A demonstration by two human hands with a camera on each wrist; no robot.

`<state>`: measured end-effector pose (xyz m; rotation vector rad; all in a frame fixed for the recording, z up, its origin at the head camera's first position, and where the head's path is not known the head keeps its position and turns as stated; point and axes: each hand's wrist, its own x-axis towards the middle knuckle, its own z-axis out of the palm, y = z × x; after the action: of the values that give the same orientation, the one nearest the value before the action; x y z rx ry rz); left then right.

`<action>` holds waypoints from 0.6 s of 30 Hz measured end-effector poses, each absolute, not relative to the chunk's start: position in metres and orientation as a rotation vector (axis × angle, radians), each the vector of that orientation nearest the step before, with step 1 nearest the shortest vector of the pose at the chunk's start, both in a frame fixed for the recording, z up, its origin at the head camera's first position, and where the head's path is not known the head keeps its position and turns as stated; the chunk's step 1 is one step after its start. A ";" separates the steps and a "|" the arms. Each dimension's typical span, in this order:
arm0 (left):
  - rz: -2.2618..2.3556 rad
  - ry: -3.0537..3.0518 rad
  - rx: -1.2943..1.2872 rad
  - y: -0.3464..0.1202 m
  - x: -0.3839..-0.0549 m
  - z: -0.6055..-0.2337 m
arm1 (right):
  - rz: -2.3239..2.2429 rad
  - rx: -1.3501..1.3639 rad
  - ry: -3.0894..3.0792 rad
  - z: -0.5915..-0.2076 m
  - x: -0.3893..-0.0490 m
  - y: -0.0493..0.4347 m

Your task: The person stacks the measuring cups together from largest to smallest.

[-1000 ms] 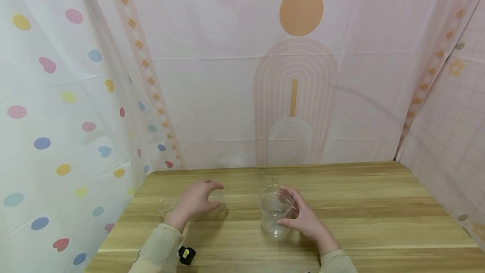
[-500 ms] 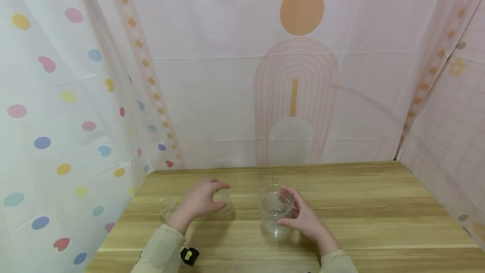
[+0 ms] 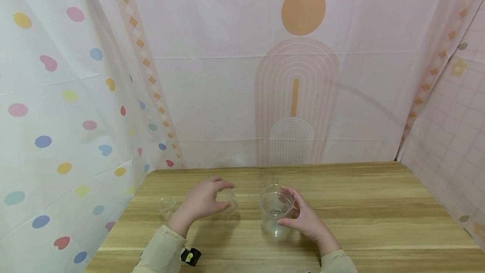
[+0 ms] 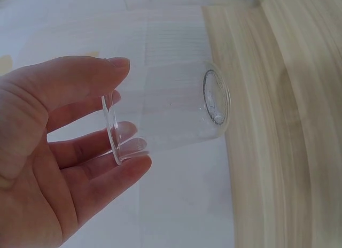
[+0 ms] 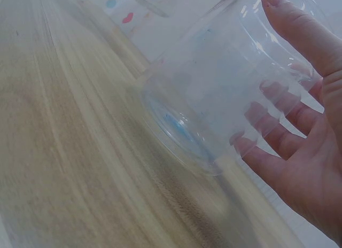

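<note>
In the head view my left hand (image 3: 202,199) is over the left-centre of the table, gripping a small clear cup (image 4: 171,106) near its rim. The left wrist view shows the thumb on one side of the cup and the fingers on the other, with its round base pointing to the table. My right hand (image 3: 303,218) holds a larger clear cup (image 3: 275,220) with a wide rim; in the right wrist view its thumb and fingers lie round the upper wall of that cup. Left of the left hand, partly behind the wrist, stands another small clear cup (image 3: 166,205).
The wooden table (image 3: 360,205) spans the front of the scene. A pale patterned cloth (image 3: 212,96) hangs behind it, and a cloth with coloured dots (image 3: 57,138) hangs at the left. A black wrist device (image 3: 191,257) sits by the left sleeve.
My left hand has shifted a little to the right with the small cup, closer to the larger cup. The right hand and the larger cup have stayed in place.
</note>
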<state>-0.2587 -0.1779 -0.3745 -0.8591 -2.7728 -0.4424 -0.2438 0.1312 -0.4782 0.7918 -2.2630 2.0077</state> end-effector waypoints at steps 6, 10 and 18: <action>-0.453 -2.752 -0.880 -0.175 -0.256 -0.370 | 1.993 0.787 -2.274 -0.478 -0.244 0.132; -0.467 -2.744 -0.887 -0.173 -0.253 -0.366 | 1.994 0.772 -2.285 -0.478 -0.244 0.132; -0.530 -2.699 -0.941 -0.168 -0.247 -0.356 | 1.976 0.762 -2.293 -0.478 -0.243 0.132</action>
<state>-0.2467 -0.1683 -0.3556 -0.9409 -2.6990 -0.5303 -0.2430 0.1321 -0.4779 0.7618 -2.2925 1.9756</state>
